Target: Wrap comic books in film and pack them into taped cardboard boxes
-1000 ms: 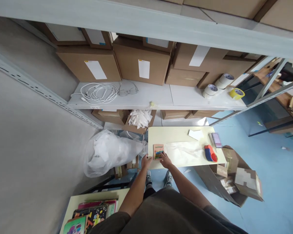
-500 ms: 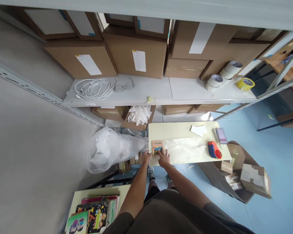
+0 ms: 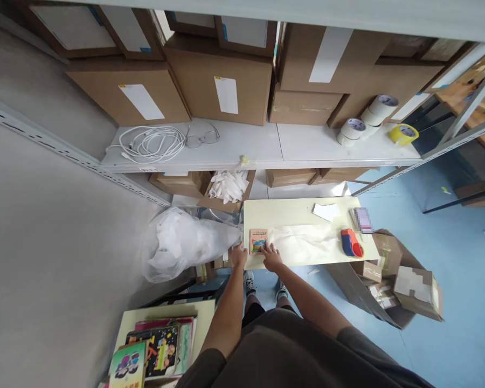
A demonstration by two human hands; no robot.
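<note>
A small book (image 3: 259, 234) with an orange-pink cover and a colourful picture lies flat at the left end of a pale yellow table (image 3: 283, 209). My right hand (image 3: 272, 258) rests at its lower right, fingers stretched out and fingertips touching the cover. At the table's left edge, beside the book, is my left hand (image 3: 238, 256); its fingers look apart and hold nothing I can see. A crumpled white sheet (image 3: 303, 241) stretches rightward from the book. Toward the right end sits a red and blue tape dispenser (image 3: 351, 243).
White paper (image 3: 325, 211) and a purple pack (image 3: 362, 220) lie on the table. A white plastic bag (image 3: 181, 242) bulges at left. Picture books (image 3: 157, 350) are stacked lower left. An open carton (image 3: 343, 285) stands at right. Tape rolls (image 3: 353, 129) and a cable (image 3: 153, 144) occupy the shelf.
The whole view has shifted slightly. Both hands stay close to the book, my right fingertips still on its cover; more of the cover's top now shows clearly.
</note>
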